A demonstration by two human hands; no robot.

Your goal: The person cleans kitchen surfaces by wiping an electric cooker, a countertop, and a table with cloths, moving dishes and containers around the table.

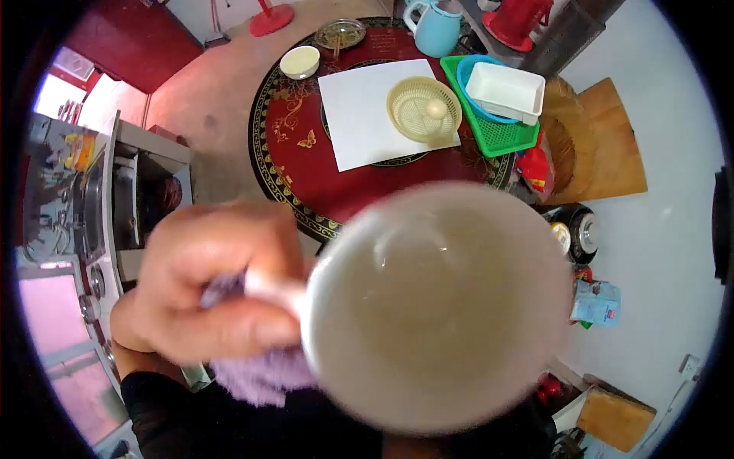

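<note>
Left hand gripping the cup by its handle. Cup off the table, not set down, mouth toward camera; contents unclear. Right hand unseen, state unknown. Purple cloth behind left hand. Beyond: egg in basket, on paper, table.

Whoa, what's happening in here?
A person's left hand is holding a cup by its handle, close up, so it looks blurry. A purple cloth shows behind that hand. The right hand can't be made out. On the red table, a basket with what looks like an egg sits on white paper.
</note>
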